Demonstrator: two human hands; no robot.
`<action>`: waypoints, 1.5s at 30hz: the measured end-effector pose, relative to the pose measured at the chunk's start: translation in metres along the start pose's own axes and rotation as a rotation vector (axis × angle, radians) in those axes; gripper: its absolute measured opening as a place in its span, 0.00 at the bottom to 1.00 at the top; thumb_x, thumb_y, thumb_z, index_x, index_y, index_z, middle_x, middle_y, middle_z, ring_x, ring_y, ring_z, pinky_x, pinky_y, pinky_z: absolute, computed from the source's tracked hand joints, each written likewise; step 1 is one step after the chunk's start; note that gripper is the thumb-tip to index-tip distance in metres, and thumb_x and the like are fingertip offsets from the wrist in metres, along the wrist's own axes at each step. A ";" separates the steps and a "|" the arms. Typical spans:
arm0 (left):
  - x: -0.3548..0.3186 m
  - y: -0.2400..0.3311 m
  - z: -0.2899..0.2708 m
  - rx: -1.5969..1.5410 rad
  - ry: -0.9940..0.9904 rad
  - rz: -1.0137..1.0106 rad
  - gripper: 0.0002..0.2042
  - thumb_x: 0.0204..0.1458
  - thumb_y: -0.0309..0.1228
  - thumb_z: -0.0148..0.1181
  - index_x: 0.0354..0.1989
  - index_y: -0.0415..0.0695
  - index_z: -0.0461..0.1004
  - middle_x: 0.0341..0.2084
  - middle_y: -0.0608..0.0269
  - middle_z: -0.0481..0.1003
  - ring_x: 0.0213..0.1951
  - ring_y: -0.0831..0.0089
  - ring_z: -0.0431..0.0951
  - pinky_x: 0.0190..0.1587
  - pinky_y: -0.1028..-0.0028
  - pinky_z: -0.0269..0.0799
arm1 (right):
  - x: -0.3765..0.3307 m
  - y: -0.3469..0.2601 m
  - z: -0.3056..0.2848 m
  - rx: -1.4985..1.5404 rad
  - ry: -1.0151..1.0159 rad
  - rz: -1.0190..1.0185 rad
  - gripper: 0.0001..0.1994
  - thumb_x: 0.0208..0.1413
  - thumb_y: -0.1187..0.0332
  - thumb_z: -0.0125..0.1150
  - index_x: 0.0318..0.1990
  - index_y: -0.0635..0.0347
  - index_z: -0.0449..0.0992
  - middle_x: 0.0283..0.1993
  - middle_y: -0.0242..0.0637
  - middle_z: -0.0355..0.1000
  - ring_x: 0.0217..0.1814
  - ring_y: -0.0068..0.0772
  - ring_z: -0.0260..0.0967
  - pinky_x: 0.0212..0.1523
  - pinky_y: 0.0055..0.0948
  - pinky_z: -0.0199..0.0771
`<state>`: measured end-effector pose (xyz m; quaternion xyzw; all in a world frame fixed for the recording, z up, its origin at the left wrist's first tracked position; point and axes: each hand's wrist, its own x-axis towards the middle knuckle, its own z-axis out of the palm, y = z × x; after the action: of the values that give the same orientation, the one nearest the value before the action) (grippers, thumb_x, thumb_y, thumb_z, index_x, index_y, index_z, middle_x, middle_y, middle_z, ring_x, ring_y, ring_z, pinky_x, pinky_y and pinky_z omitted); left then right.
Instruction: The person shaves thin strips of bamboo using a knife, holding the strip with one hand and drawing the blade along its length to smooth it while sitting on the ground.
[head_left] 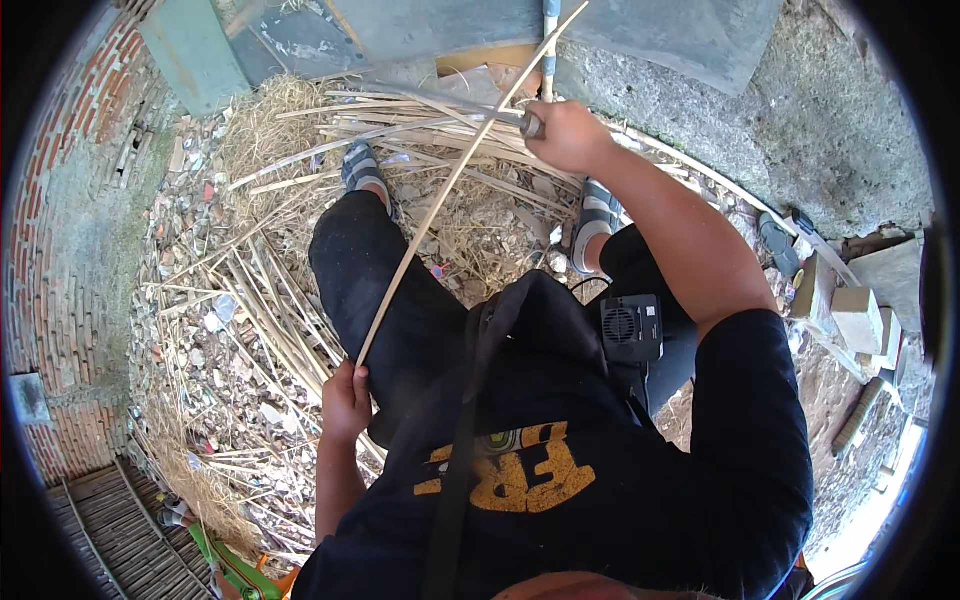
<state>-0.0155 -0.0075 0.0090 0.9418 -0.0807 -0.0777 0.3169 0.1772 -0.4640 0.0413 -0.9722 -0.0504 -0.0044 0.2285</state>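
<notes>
We find the left hand [347, 402] beside the left knee, fingers curled and thumb pressed over the lower end of a pale strip [440, 203]. The right hand [568, 138] is wrapped firmly round the handle of a knife [450, 101], held out ahead of the body, the blade pointing left. The strip slants up from the left hand, across the left leg, and crosses the blade near the handle; whether the two touch we cannot tell. Both feet wear striped shoes [361, 166]. A black box [632, 328] sits at the right of the waist, and a dark strap [463, 440] crosses the shirt [600, 480]. On the rubble-strewn ground [205, 340] we note loose strips [275, 310] to the left and more beyond the feet, among dry straw [260, 135]. To the right lie a sandal [779, 245] and pale blocks [858, 320]. A brick wall [50, 240] stands at left, a grey wall [820, 150] at upper right.
</notes>
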 end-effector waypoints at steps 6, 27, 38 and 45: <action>0.000 -0.002 0.002 -0.022 0.005 0.013 0.18 0.68 0.39 0.46 0.28 0.39 0.65 0.14 0.50 0.69 0.18 0.51 0.73 0.23 0.60 0.64 | -0.013 -0.029 0.001 -0.118 -0.185 -0.192 0.14 0.45 0.63 0.64 0.40 0.55 0.78 0.36 0.46 0.78 0.43 0.51 0.77 0.46 0.48 0.77; 0.003 0.003 0.001 -0.001 0.035 0.043 0.21 0.68 0.41 0.44 0.28 0.37 0.67 0.13 0.48 0.66 0.17 0.50 0.69 0.22 0.61 0.61 | -0.008 -0.031 -0.003 -0.085 -0.093 -0.166 0.13 0.47 0.63 0.63 0.41 0.56 0.77 0.36 0.47 0.79 0.42 0.51 0.78 0.46 0.47 0.78; -0.016 0.005 -0.017 -0.208 -0.148 -0.214 0.24 0.70 0.45 0.41 0.25 0.38 0.65 0.15 0.60 0.64 0.22 0.75 0.61 0.26 0.68 0.60 | -0.002 -0.015 0.003 -0.137 -0.110 -0.134 0.13 0.45 0.64 0.64 0.39 0.54 0.78 0.34 0.46 0.78 0.41 0.50 0.77 0.42 0.48 0.78; -0.012 0.006 -0.004 0.031 0.108 -0.014 0.18 0.68 0.36 0.44 0.28 0.38 0.69 0.17 0.50 0.70 0.21 0.54 0.72 0.26 0.61 0.65 | -0.009 -0.030 0.008 -0.035 -0.128 -0.224 0.13 0.44 0.60 0.67 0.38 0.52 0.79 0.32 0.45 0.78 0.40 0.51 0.77 0.42 0.49 0.78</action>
<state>-0.0268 -0.0076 0.0174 0.9499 -0.0583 -0.0278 0.3057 0.1656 -0.4351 0.0474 -0.9627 -0.1729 0.0311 0.2060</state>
